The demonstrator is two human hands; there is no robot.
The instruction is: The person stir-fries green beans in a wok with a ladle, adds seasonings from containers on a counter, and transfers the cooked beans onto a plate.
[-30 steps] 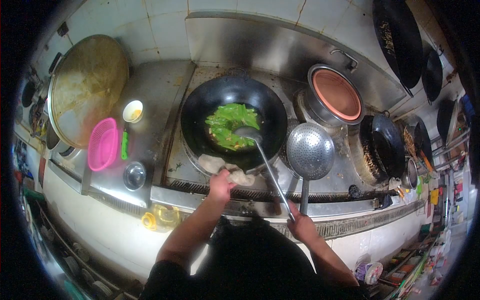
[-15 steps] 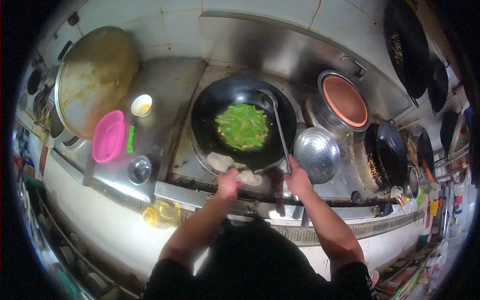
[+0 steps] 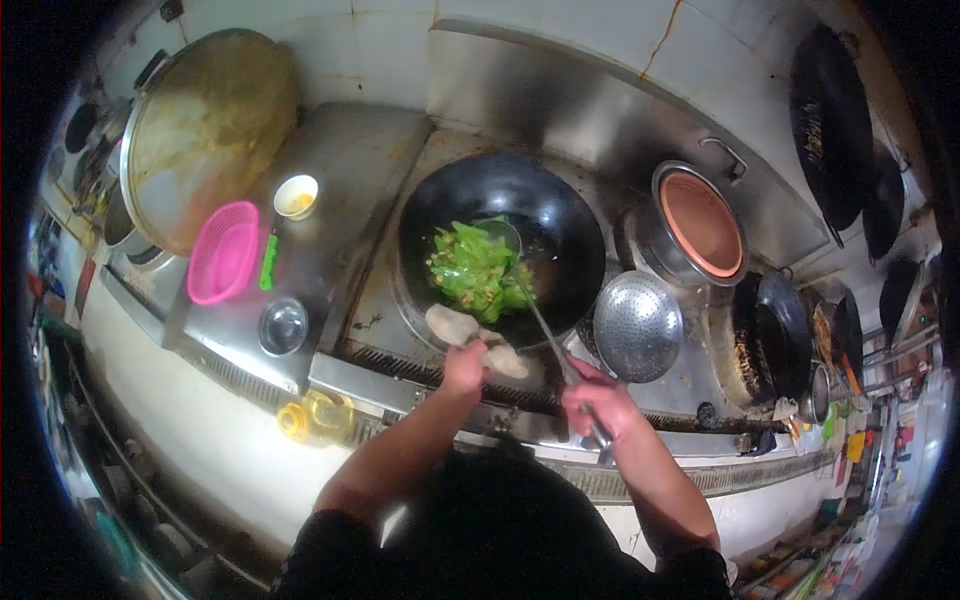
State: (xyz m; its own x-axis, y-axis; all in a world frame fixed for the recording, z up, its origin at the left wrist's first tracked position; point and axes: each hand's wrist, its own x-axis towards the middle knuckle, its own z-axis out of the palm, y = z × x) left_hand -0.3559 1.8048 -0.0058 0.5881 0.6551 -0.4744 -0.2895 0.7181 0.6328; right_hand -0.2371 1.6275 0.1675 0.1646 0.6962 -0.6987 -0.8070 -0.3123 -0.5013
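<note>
A large black wok (image 3: pixel 560 200) sits on the stove, with sliced green vegetables (image 3: pixel 470 270) gathered on its left side. My left hand (image 3: pixel 466 368) is closed around a pale cloth (image 3: pixel 453 325) at the wok's near rim; the rim under the cloth is hidden. In my right hand (image 3: pixel 602 402) is the long handle of a metal ladle (image 3: pixel 545 325), gripped low near its end. The ladle's bowl lies in the wok, against the right side of the vegetables and partly hidden by them.
Right of the wok lie a perforated strainer (image 3: pixel 638 326) and a metal pot with an orange-brown inside (image 3: pixel 700 225). On the left counter are a pink basket (image 3: pixel 224 253), green-handled tool (image 3: pixel 269 262), white bowl (image 3: pixel 296 197) and small metal bowl (image 3: pixel 283 327). An oil bottle (image 3: pixel 327 417) stands at the front.
The ladle has swung from the wok's far right side down and left into the vegetables, which are bunched further left. My right hand has come nearer my body. My left hand keeps its hold.
</note>
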